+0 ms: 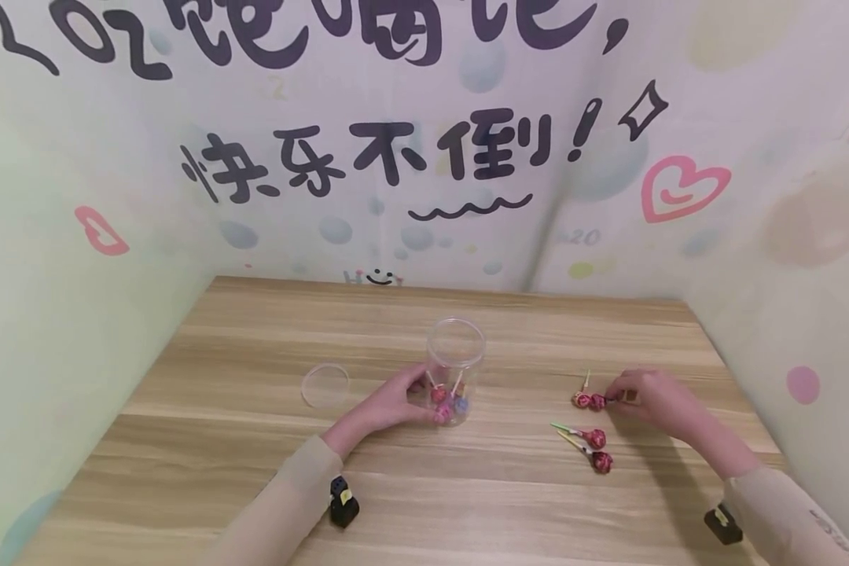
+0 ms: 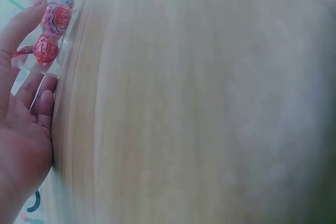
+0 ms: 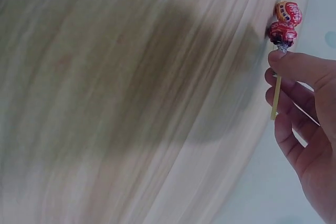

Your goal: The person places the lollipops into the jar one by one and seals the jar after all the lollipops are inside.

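A clear plastic jar (image 1: 456, 346) stands upright on the table, open at the top, with several wrapped lollipops (image 1: 444, 409) at its bottom. My left hand (image 1: 395, 401) grips the jar low on its left side, thumb in front; in the left wrist view, pink and red candies (image 2: 46, 50) show through its wall. Off to the right, my right hand (image 1: 654, 401) pinches a dark red lollipop (image 3: 282, 34) by its yellow stick, just below the wrapped head. Beside that head is an orange-and-red lollipop (image 3: 289, 13). Two more red lollipops (image 1: 594, 439) lie nearer the front.
A round clear lid (image 1: 325, 385) lies on the wooden table (image 1: 255, 330) to the left of the jar. A printed wall sheet (image 1: 368, 236) rises behind the table's back edge, with pale walls at both sides.
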Action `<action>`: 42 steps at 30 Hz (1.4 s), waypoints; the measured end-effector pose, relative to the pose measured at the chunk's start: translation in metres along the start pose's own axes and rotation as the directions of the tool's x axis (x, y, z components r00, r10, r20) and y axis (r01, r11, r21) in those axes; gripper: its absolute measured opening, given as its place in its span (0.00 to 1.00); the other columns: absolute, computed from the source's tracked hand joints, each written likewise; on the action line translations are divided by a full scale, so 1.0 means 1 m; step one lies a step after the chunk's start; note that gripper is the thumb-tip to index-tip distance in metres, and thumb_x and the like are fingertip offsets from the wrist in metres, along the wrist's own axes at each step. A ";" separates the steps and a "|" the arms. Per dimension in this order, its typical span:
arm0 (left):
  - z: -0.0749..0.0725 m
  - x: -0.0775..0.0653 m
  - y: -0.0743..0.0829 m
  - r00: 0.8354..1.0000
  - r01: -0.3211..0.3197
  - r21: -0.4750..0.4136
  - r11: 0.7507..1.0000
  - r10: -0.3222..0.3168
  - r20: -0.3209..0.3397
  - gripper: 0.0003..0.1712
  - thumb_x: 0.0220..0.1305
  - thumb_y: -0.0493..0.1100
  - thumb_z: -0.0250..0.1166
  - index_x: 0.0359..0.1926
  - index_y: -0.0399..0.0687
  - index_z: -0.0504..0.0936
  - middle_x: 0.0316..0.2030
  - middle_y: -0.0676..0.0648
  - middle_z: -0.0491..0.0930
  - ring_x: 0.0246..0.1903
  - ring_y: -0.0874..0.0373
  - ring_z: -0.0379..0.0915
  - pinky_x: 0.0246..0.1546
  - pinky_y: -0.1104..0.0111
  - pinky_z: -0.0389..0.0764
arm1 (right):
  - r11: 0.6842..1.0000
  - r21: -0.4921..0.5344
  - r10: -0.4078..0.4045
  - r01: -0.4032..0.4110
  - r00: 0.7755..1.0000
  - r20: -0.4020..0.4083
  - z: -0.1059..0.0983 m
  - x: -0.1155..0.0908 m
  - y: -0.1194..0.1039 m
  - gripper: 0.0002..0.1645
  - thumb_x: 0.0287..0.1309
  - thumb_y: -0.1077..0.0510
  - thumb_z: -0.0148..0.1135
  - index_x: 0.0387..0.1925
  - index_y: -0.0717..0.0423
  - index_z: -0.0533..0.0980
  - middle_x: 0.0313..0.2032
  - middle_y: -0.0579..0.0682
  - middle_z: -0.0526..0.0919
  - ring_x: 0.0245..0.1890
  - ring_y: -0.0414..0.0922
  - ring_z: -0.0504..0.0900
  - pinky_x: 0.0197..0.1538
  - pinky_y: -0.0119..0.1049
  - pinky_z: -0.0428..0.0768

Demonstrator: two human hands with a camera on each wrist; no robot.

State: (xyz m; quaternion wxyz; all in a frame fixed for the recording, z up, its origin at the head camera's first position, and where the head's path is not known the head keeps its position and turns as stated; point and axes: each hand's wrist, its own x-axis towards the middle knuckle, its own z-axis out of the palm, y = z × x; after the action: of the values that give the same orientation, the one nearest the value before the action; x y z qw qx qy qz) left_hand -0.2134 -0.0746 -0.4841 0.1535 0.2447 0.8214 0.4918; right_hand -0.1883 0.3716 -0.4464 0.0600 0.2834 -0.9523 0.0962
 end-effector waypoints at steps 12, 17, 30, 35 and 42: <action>0.000 0.000 0.000 1.000 0.005 -0.006 1.000 -0.005 0.006 0.51 0.49 0.48 0.79 0.73 0.59 0.64 0.54 0.48 0.77 0.53 0.56 0.70 0.62 0.56 0.71 | 0.983 0.184 -0.003 -0.009 0.998 0.064 -0.012 0.006 0.001 0.12 0.46 0.70 0.72 0.35 0.56 0.84 0.30 0.46 0.87 0.28 0.29 0.78 0.31 0.28 0.81; -0.001 0.000 0.000 1.000 0.017 -0.005 1.000 -0.017 0.001 0.48 0.49 0.47 0.79 0.70 0.57 0.67 0.53 0.48 0.77 0.53 0.56 0.70 0.62 0.57 0.71 | 0.982 0.187 -0.035 0.034 0.999 0.003 -0.025 0.018 -0.002 0.12 0.46 0.71 0.71 0.34 0.56 0.84 0.28 0.44 0.86 0.28 0.25 0.75 0.29 0.27 0.78; 0.000 0.001 -0.002 1.000 0.005 -0.003 1.000 -0.005 0.008 0.50 0.48 0.47 0.79 0.71 0.56 0.66 0.51 0.48 0.77 0.51 0.57 0.70 0.59 0.61 0.71 | 0.983 0.145 -0.116 0.112 0.993 0.013 -0.077 0.068 -0.043 0.13 0.49 0.68 0.72 0.37 0.50 0.85 0.33 0.42 0.88 0.29 0.28 0.79 0.31 0.27 0.80; 0.000 0.001 -0.002 1.000 -0.004 -0.001 1.000 0.004 0.007 0.48 0.48 0.46 0.79 0.70 0.54 0.67 0.50 0.48 0.77 0.50 0.58 0.70 0.57 0.63 0.71 | 0.975 0.129 -0.186 0.182 0.982 0.020 -0.099 0.092 -0.062 0.13 0.48 0.67 0.74 0.36 0.49 0.86 0.32 0.40 0.87 0.28 0.28 0.78 0.30 0.26 0.79; 0.000 0.000 -0.002 1.000 -0.011 -0.001 1.000 0.011 0.008 0.49 0.48 0.47 0.79 0.71 0.54 0.66 0.51 0.48 0.78 0.51 0.57 0.71 0.58 0.62 0.72 | 0.966 0.122 -0.237 0.226 0.968 0.079 -0.127 0.125 -0.093 0.12 0.51 0.66 0.73 0.37 0.50 0.86 0.31 0.39 0.87 0.27 0.29 0.77 0.31 0.26 0.80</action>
State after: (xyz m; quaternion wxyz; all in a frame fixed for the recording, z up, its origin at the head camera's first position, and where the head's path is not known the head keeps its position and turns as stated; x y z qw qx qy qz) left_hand -0.2143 -0.0754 -0.4854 0.1539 0.2512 0.8193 0.4920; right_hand -0.2332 0.2573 -0.2874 0.0106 0.3997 -0.9075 0.1287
